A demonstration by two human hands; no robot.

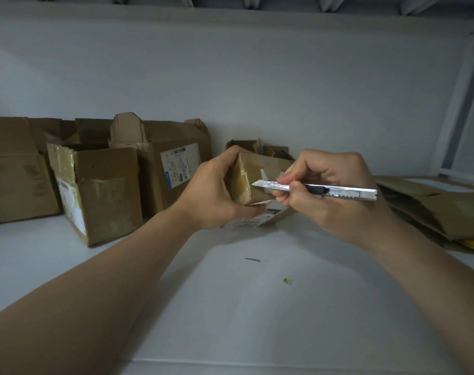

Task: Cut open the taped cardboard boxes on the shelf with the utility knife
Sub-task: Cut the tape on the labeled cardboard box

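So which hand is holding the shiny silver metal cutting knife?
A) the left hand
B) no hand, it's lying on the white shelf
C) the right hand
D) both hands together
C: the right hand grips the silver metal utility knife, its tip at the small brown taped cardboard box that the left hand holds.

Both bare forearms reach forward. The left hand (217, 190) curls round a small box (254, 169); the right hand (336, 212) pinches the utility knife (349, 191).
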